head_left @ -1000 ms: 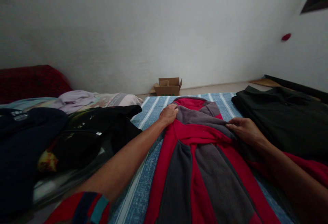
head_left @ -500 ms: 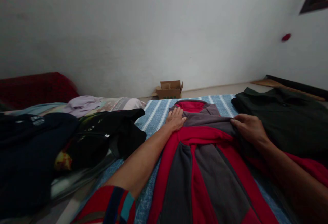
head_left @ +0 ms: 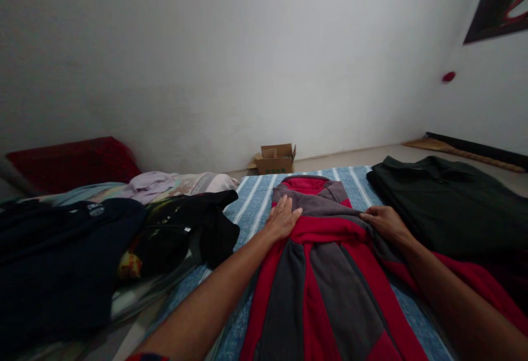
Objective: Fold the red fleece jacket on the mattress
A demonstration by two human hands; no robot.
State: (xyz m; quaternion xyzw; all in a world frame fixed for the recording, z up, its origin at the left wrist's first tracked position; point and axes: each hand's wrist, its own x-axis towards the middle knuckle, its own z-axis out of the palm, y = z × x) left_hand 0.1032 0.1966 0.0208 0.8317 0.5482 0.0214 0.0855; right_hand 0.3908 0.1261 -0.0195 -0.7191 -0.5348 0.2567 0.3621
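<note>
A red and grey jacket lies lengthwise before me on a blue striped cloth, its collar end away from me. My left hand rests flat on the left side near the collar, fingers extended. At the opposite side, my right hand pinches the edge of a grey part folded across the jacket's upper portion. A red sleeve trails to the right, partly behind my right forearm. Close to my right hand lies a folded dark green garment.
Dark T-shirts and a black printed garment are heaped at left, with paler fabrics behind. A red covered object stands farther back. Beyond the cloth, an open cardboard box sits by the white wall.
My right hand has drawn slightly inward with the pinched fabric. My left hand stays on the jacket near the collar. The view has shifted slightly, so the scene sits lower.
</note>
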